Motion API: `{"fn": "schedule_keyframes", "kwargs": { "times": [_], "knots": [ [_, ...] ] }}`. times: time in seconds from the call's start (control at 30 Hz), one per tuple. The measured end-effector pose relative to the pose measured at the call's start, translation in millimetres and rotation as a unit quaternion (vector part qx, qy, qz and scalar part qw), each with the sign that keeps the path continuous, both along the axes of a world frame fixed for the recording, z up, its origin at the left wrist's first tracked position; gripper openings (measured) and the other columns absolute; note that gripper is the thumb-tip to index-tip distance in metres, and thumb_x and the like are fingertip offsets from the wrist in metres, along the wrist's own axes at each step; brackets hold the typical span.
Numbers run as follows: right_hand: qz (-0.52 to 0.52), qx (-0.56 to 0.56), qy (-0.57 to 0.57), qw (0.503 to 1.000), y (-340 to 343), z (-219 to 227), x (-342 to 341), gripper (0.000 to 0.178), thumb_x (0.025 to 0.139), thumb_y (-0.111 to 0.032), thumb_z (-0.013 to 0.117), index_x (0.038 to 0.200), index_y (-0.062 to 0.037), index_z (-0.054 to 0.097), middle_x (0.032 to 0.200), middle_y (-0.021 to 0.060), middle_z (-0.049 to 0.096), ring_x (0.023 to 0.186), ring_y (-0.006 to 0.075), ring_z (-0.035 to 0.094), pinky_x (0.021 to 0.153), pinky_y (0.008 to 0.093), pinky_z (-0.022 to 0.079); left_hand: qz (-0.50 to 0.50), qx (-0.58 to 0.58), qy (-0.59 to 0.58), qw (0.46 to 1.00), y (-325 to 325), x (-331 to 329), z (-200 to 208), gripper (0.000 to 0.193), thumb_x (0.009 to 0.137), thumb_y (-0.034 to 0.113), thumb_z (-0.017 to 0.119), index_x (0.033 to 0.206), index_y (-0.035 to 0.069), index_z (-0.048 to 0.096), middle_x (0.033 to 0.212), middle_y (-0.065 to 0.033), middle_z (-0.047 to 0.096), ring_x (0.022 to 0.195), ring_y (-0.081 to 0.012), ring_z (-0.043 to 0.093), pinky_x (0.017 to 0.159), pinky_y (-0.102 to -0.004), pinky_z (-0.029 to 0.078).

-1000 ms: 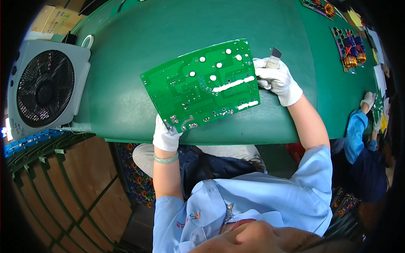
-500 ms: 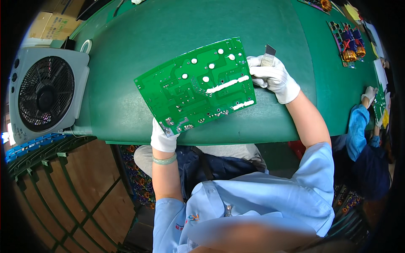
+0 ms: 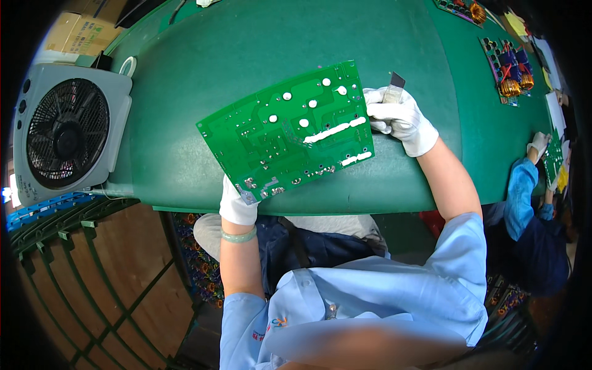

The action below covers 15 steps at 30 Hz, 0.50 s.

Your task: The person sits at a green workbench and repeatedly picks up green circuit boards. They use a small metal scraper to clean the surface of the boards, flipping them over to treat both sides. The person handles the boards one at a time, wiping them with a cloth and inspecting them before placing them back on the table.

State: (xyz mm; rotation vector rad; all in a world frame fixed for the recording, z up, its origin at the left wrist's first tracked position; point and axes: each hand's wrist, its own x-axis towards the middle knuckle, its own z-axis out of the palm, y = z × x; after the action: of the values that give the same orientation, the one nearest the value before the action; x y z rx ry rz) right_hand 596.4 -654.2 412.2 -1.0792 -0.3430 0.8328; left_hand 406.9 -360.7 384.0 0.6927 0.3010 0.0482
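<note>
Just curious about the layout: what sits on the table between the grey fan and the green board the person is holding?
Nothing. In the head view, only bare green table lies between the grey fan and the green circuit board.

A circuit board [image 3: 290,139] is held above the near middle of the table [image 3: 246,43], the left hand [image 3: 237,203] at its near-left corner and the right hand [image 3: 401,117] at its right edge. A box fan [image 3: 65,132] stands at the table's left end. Two populated boards [image 3: 509,61] lie at the far right, and a cardboard box [image 3: 74,34] sits behind the fan.
</note>
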Motion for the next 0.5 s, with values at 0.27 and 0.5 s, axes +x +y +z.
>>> {"fn": "schedule_keyframes", "kwargs": {
  "times": [0.27,0.5],
  "knots": [
    [-0.007,-0.029,0.006,1.000,2,2,1,0.025,0.084,-0.011,0.065,0.104,0.0029,0.071,0.077,0.0065,0.063,0.049,0.0079,0.043,0.043,0.0239,0.027,-0.050,0.243,-0.054,0.967,3,-6,-5,0.035,0.102,0.015,0.045,0.134,0.001,0.050,0.128,-0.0164,0.060,0.111,-0.0285,0.063,0.088,-0.0442,0.057],
    [-0.010,-0.031,0.012,0.999,2,3,1,0.027,0.085,-0.013,0.065,0.106,0.0030,0.069,0.074,0.0053,0.062,0.050,0.0069,0.042,0.043,0.0227,0.026,-0.077,0.429,-0.069,0.897,-1,-5,8,0.035,0.100,0.009,0.047,0.134,-0.001,0.048,0.126,-0.0181,0.060,0.108,-0.0288,0.065,0.087,-0.0445,0.058]
  ]
}}
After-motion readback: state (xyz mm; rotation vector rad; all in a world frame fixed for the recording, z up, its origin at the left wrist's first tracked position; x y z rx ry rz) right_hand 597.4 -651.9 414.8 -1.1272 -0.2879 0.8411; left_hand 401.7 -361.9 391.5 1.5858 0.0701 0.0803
